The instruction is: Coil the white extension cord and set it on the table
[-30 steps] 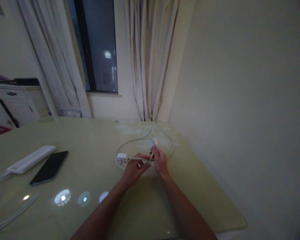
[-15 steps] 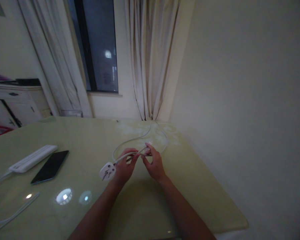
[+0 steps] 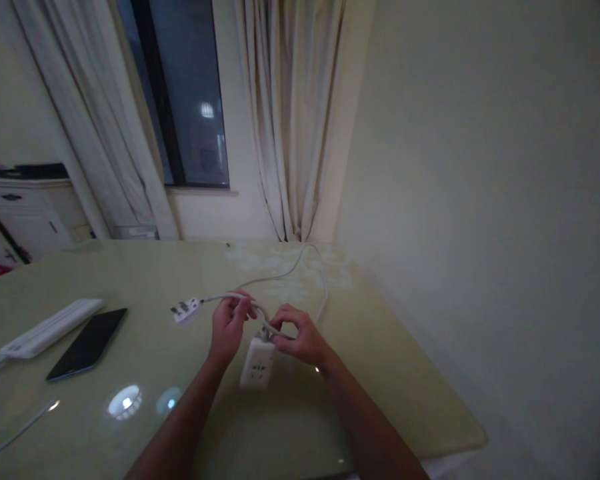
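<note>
A white power cord (image 3: pixel 267 327) runs between my hands, looped above the table. My left hand (image 3: pixel 229 325) is closed on it, and the cord's white plug (image 3: pixel 187 310) sticks out to the left with its metal prongs showing. My right hand (image 3: pixel 300 333) pinches the cord further right, thumb and forefinger curled round it. Just below, between the hands, hangs a small white socket block (image 3: pixel 258 363) with its outlet holes facing me. A long loop of cord (image 3: pixel 325 277) stretches back over the table toward the curtain.
On the left of the greenish table (image 3: pixel 145 333) lie a white power strip (image 3: pixel 53 328) and a black phone (image 3: pixel 87 343). A thin white cable (image 3: pixel 17 435) is at the near left. A wall (image 3: pixel 470 220) borders the right side; curtains (image 3: pixel 295 120) hang behind.
The socket block has come into view, hanging below my right hand. My left hand has shifted left and turned, and the plug has swung up and left. The view has moved slightly.
</note>
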Available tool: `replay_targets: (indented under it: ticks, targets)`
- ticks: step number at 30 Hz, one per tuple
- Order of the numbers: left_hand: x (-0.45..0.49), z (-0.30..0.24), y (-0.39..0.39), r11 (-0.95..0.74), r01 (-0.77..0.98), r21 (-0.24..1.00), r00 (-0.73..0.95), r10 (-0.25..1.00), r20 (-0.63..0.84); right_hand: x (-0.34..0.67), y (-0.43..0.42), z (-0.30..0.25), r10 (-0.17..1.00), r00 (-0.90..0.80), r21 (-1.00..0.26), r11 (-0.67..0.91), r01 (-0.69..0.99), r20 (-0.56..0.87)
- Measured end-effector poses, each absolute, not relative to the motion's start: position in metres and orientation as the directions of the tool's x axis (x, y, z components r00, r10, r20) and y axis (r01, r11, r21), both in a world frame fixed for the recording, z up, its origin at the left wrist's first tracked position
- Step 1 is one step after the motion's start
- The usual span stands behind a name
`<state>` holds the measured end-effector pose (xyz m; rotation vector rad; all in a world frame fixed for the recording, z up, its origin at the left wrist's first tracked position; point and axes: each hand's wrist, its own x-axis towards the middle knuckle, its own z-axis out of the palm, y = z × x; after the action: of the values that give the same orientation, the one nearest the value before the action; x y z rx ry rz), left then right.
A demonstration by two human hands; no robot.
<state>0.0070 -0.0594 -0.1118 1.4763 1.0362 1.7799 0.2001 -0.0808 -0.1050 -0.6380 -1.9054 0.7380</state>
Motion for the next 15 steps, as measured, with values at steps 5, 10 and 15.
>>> replay_targets:
  ticks: [5,10,15]
  targets:
    - [0.007,-0.118,-0.049,-0.221,-0.206,0.953,-0.086,0.975,0.207,0.194,-0.08,-0.112,0.618,-0.433,-0.514,0.786,0.343,0.656]
    - [0.006,-0.121,-0.047,0.0,-0.365,0.931,0.021,1.0,0.008,0.195,-0.079,-0.121,0.525,-0.374,-0.188,0.737,0.649,0.764]
    - [0.009,-0.121,-0.049,0.077,-0.406,0.91,0.073,0.996,-0.052,0.197,-0.082,-0.118,0.319,-0.474,0.04,0.795,0.605,0.82]
